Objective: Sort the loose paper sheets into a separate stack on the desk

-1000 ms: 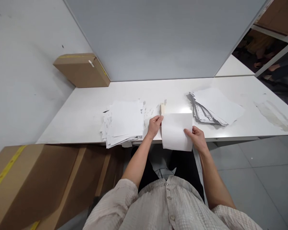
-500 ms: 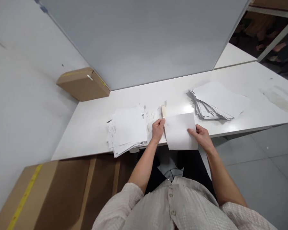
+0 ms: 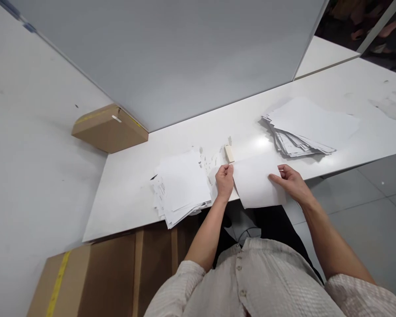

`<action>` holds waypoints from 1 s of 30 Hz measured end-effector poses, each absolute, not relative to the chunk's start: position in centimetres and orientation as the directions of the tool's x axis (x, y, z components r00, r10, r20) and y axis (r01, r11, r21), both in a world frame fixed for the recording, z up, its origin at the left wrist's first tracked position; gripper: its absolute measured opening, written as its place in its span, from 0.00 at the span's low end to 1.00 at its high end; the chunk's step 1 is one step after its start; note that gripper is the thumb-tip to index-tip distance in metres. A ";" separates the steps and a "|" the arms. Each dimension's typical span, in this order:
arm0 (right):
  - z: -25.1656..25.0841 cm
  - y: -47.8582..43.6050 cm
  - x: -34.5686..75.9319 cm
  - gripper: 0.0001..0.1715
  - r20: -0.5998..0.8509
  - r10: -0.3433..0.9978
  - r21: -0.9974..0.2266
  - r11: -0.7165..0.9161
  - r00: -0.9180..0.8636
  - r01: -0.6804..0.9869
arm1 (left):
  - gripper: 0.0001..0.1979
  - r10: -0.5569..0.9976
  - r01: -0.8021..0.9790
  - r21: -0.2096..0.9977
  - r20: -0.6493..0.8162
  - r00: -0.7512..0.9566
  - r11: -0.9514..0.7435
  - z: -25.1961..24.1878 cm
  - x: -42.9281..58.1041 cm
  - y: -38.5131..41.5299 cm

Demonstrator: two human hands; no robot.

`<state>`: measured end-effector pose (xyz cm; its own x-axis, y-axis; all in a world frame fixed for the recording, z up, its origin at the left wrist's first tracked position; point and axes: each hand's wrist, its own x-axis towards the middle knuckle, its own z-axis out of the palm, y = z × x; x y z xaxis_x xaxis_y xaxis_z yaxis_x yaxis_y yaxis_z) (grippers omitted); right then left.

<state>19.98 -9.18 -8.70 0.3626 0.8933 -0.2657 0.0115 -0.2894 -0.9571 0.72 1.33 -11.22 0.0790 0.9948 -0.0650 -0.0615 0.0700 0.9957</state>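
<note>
A white sheet of paper (image 3: 259, 182) is held over the front edge of the table, its lower part hanging past the edge. At its upper left corner, my left hand (image 3: 225, 181) is closed in a pinch on the paper. My right hand (image 3: 293, 184) grips the right edge, thumb on top and the other fingers partly hidden behind. Just beyond my left fingertips lies a small beige block (image 3: 229, 153), perhaps an eraser. To the left is an uneven stack of papers (image 3: 185, 180); to the right, another loose stack (image 3: 310, 125).
Dark smudges and crumbs mark the white table (image 3: 128, 189) beside the left stack. A grey panel (image 3: 185, 57) rises along the back. One cardboard box (image 3: 114, 127) stands at the far left corner, and an open carton (image 3: 75, 281) sits below the table. People's limbs show at upper right.
The camera view has tilted and shifted. Both hands still hold the sheet. A small dark mark near its upper left no longer shows. My right thumb and index finger look farther apart.
</note>
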 end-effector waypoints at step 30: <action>-5.9 -6.1 20.5 0.25 -0.467 0.881 -0.884 -0.465 0.073 -0.046 | 0.14 0.925 0.471 0.812 0.379 0.025 -0.345 -10.5 -0.3 2.7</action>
